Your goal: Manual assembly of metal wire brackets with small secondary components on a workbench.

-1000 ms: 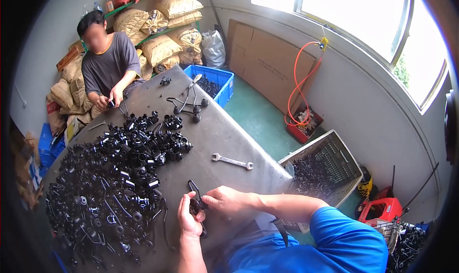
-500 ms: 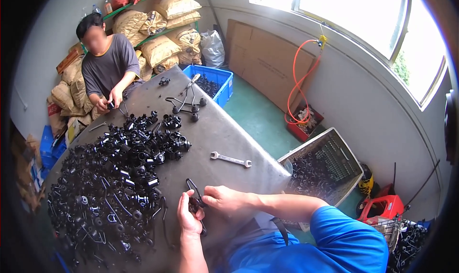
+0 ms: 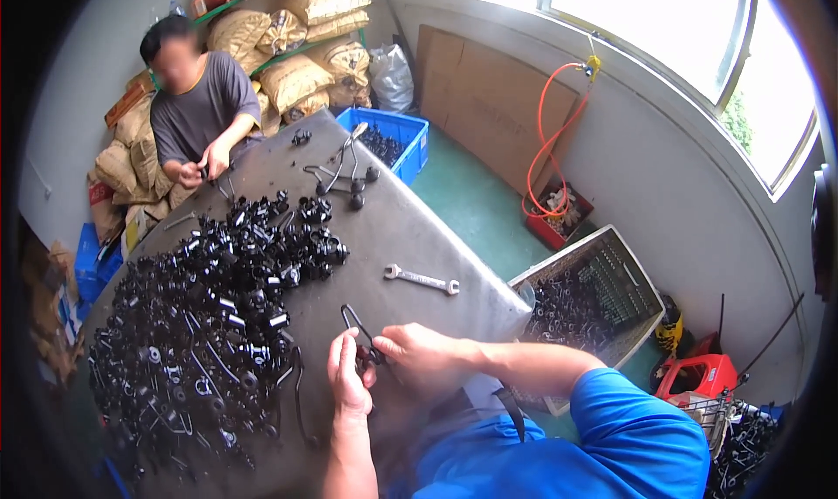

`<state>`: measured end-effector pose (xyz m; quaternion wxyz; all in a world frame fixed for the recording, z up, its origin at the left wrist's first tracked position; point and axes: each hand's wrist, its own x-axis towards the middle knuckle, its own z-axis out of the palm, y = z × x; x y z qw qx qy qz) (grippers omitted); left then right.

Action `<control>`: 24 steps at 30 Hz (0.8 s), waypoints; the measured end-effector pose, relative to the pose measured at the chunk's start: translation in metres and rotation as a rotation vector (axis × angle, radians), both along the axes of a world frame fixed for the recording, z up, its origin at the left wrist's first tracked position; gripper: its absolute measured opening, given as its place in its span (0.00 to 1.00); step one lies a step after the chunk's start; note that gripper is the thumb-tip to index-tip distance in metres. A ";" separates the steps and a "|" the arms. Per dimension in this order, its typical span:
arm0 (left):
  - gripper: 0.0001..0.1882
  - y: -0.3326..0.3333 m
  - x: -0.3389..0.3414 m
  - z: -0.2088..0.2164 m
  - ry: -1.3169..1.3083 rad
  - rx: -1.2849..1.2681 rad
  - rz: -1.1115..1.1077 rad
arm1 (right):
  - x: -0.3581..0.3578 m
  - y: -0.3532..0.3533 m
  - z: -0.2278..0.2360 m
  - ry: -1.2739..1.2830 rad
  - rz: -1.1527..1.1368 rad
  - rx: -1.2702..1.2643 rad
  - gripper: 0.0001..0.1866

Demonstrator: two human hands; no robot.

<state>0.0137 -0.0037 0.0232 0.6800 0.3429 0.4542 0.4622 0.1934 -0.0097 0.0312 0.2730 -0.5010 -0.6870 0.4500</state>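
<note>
Near the table's front edge, my left hand (image 3: 352, 378) is curled round a black bent-wire part (image 3: 356, 321), whose narrow loop sticks up past my fingertips. My right hand (image 3: 414, 351) closes on the same part from the right, its thumb and fingers at a small dark fitting partly hidden between my hands. Left of them spreads a large heap of black clamps and wire pieces (image 3: 227, 316). Beyond my right hand an open-ended wrench (image 3: 422, 279) lies flat on the grey metal table (image 3: 367, 237).
Across the table a co-worker (image 3: 205, 106) handles a small black part. Several wire pieces with round black ends (image 3: 345, 185) lie at the far side. A blue crate (image 3: 419, 154) and a pale crate of small parts (image 3: 642, 324) stand beyond the table's right edge.
My hands have shifted slightly, the left one's fingers more upright, and the wire loop stands higher and tilts differently. The co-worker's hands have moved a little over their part.
</note>
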 end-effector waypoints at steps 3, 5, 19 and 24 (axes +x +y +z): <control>0.20 0.009 -0.003 -0.004 -0.096 -0.032 -0.019 | 0.016 0.009 0.004 -0.123 -0.002 0.145 0.22; 0.20 0.019 -0.010 -0.014 -0.133 -0.076 -0.008 | 0.040 0.011 0.017 -0.247 -0.198 0.209 0.15; 0.31 0.019 -0.030 -0.017 0.024 0.072 0.112 | 0.073 0.016 0.020 -0.533 -0.346 0.048 0.12; 0.34 0.019 -0.020 -0.012 -0.007 0.178 0.281 | 0.052 -0.008 -0.010 -0.131 -0.328 0.024 0.08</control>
